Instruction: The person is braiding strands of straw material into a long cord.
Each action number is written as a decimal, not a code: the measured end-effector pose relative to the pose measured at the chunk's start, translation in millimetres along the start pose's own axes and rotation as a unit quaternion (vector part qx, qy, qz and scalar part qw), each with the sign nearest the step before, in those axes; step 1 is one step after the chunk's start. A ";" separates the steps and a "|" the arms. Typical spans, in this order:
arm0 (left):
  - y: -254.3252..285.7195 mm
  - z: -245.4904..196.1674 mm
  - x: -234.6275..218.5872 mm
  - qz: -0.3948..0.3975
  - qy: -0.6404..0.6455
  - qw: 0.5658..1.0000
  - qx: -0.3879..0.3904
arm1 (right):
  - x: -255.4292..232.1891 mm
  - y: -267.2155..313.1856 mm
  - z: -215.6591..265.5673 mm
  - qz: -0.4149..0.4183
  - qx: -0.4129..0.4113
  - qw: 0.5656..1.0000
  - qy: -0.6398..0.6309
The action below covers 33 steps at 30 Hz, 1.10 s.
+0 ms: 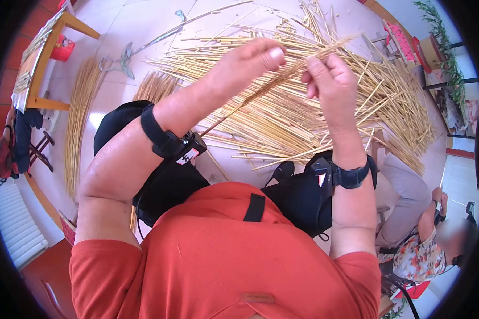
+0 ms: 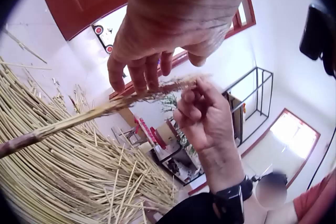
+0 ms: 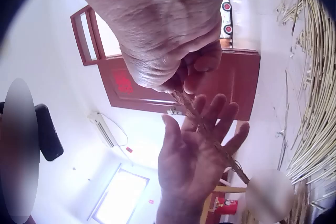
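A dry straw stalk [image 1: 261,91] with a feathery head slants up from between the knees toward the right hand. Thumb and bent fingers of my right hand [image 1: 332,87] pinch it near the tip of the head, as the left wrist view also shows. My left hand [image 1: 239,66] is beside the feathery part, its fingers stretched out. In the right wrist view the left palm [image 3: 191,163] faces up with spread fingers, and the stalk [image 3: 215,142] runs across it. The stalk's lower end [image 2: 21,144] looks darker in the left wrist view.
A wide heap of cut stalks [image 1: 282,130] covers the floor ahead. Bundles of brushy straw [image 1: 82,122] lie to the left, near a wooden table [image 1: 48,58] and a red bucket [image 1: 64,49]. Another person [image 1: 415,228] sits at the right.
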<state>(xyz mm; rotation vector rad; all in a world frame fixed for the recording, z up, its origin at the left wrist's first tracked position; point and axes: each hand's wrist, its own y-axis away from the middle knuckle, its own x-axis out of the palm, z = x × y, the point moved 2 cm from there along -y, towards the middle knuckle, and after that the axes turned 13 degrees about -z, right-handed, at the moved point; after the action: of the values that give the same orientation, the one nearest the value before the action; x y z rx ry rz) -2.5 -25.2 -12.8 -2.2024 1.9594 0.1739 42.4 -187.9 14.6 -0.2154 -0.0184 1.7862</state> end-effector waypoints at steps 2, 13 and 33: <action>-2.5 -9.8 -15.0 -0.022 0.082 0.995 -0.043 | -13.0 -6.3 5.5 -0.027 -0.007 0.999 -0.018; 12.2 4.8 -10.2 0.178 0.085 0.966 -0.167 | -56.3 -22.7 14.8 -0.138 -0.031 0.981 -0.130; 9.2 2.0 -15.2 0.075 0.063 0.977 -0.190 | -36.4 -15.2 8.1 -0.022 0.031 0.996 -0.079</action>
<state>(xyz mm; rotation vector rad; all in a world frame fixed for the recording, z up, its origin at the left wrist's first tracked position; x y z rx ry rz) -13.4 -11.0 -12.1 -2.3336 2.3300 0.4800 63.4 -218.9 29.4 -0.0284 -0.0809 1.7533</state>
